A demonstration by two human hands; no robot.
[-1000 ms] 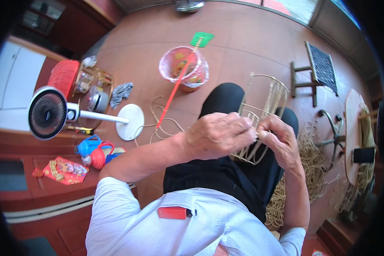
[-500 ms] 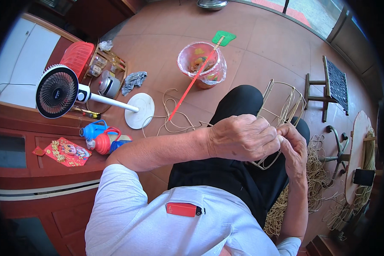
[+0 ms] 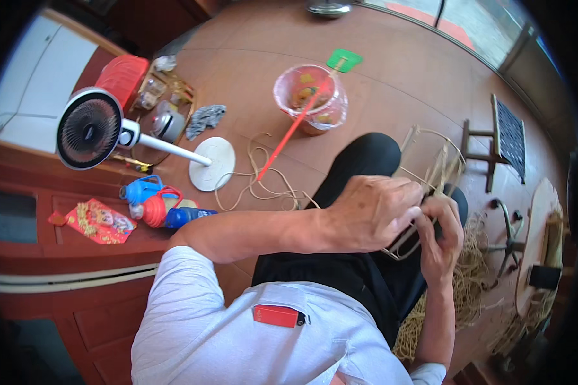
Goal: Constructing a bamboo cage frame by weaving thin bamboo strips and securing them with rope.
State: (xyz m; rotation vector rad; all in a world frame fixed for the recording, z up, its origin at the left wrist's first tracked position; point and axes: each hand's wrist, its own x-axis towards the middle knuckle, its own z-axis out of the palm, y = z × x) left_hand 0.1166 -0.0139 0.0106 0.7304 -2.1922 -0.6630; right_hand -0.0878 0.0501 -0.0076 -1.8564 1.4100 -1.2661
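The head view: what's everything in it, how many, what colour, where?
Fan: 1, white and black, left
Basket: 1, red, beyond fan
Cloth: 1, grey, near fan
Rack things: too jumbled to count, left
Jugs: 2, blue and red, left
Bottle: 1, blue, beside jugs
Decoration: 1, red, on cabinet
Cabinet: 1, dark red, left
Metal thing: 1, silver, top
Bin: 1, pinkish red, ahead
Swatter: 1, red and green, across bin
Stool: 1, dark, right
Board: 1, pale, far right
Cord heap: 1, tan, right
Thin frame: 1, tan, beside hands
Box: 1, red, pocket
Shirt: 1, white, bottom
Trousers: 1, black, lap
Left hand, right hand: one each, bare, centre
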